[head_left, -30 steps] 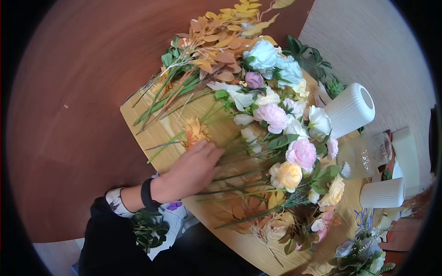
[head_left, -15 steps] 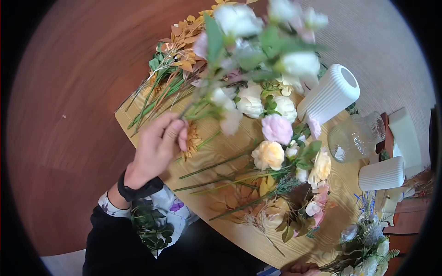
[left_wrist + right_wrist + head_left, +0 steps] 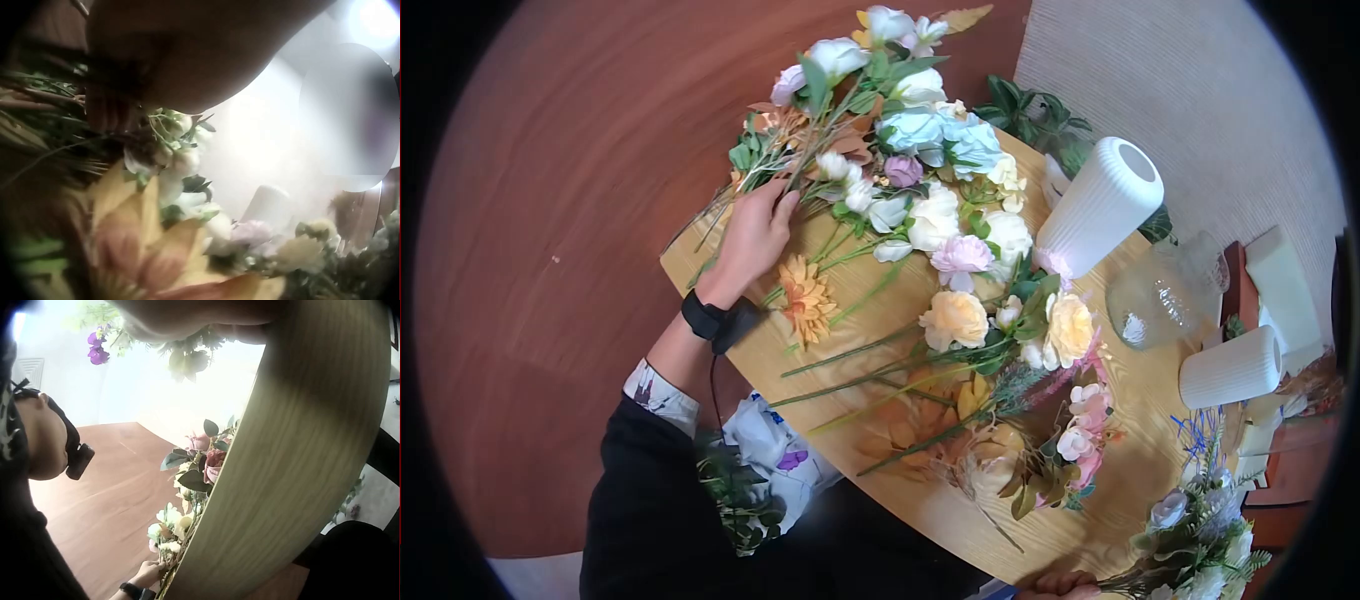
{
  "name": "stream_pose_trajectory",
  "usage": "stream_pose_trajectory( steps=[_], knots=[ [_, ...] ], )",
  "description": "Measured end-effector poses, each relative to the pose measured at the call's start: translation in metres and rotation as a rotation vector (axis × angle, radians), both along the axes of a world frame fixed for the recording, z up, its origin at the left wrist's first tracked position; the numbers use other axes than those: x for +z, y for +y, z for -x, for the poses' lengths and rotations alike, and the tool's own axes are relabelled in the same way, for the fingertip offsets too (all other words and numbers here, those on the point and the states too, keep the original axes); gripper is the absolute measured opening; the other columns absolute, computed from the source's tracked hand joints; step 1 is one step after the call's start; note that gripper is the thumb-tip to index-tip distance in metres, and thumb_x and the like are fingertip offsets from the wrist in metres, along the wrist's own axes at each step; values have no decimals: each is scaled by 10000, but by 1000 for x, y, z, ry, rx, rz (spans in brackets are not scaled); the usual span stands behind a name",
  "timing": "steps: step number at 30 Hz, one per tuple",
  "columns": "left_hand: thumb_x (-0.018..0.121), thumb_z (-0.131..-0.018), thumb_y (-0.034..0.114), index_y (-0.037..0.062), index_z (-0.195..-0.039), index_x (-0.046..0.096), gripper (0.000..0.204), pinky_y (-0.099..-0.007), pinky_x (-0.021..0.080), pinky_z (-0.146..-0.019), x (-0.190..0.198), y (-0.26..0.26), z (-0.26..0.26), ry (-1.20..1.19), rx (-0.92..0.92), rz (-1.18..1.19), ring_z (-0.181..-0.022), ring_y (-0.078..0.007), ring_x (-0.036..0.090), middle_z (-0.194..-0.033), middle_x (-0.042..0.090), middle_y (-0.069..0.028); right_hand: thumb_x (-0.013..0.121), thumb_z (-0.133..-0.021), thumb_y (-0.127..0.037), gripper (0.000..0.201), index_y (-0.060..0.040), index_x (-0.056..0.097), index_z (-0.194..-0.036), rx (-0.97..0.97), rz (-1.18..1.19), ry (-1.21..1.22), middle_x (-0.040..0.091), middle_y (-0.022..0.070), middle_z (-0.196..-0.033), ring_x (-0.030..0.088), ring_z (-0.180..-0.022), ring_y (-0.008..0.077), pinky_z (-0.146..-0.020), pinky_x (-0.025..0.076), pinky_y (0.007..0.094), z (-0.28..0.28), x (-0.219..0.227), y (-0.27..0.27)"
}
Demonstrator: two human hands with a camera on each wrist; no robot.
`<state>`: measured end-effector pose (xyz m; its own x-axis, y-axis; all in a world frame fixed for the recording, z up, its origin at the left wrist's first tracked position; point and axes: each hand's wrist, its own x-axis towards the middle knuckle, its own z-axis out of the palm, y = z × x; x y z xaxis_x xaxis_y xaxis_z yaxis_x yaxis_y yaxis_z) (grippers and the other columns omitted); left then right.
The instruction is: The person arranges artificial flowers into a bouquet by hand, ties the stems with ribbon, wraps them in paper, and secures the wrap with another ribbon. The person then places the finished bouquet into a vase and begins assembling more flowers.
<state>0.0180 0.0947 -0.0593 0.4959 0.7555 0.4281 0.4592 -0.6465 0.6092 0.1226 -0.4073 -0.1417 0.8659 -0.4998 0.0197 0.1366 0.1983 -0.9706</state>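
My left hand grips the stem of a spray of white and pale lilac artificial flowers, fingers curled round it. The spray lies over the far left pile of brown leaves and stems; in the left wrist view the hand is dark and blurred. An orange flower rests on the wooden table near my left wrist, large in front in the left wrist view. At the near edge my right hand, partly cut off, holds the stems of a blue and white bouquet.
Roses in cream, pink and white lie across the table beside blue blooms. A tall white ribbed vase, a clear glass vase and a smaller white vase stand along the right side. A bag sits below the left edge.
My left hand reached in among the stems, lifted the white flower spray, and carried it up and left onto the leafy pile. The right hand and bouquet have hardly moved since half a second ago.
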Motion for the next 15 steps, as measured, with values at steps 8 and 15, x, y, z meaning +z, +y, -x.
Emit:
stream_pose_trajectory(
  steps=[8,15],
  knots=[
    [523,-888,174,-52,-906,578,234,-281,408,-728,-6,6,7,-80,-22,0,-777,-169,532,-800,575,-91,537,-836,-354,400,-170,296,-576,3,-17,-22,193,-77,-504,160,-380,42,-364,118,226,-3,3,9],
    [441,-939,160,-5,-1001,568,218,-199,436,-667,1,7,12,-464,-124,345,-723,-68,522,-809,567,-26,554,-836,-363,416,-173,289,-577,62,-49,-41,171,-78,-505,156,-400,43,-369,116,221,-2,4,4]
  ],
)
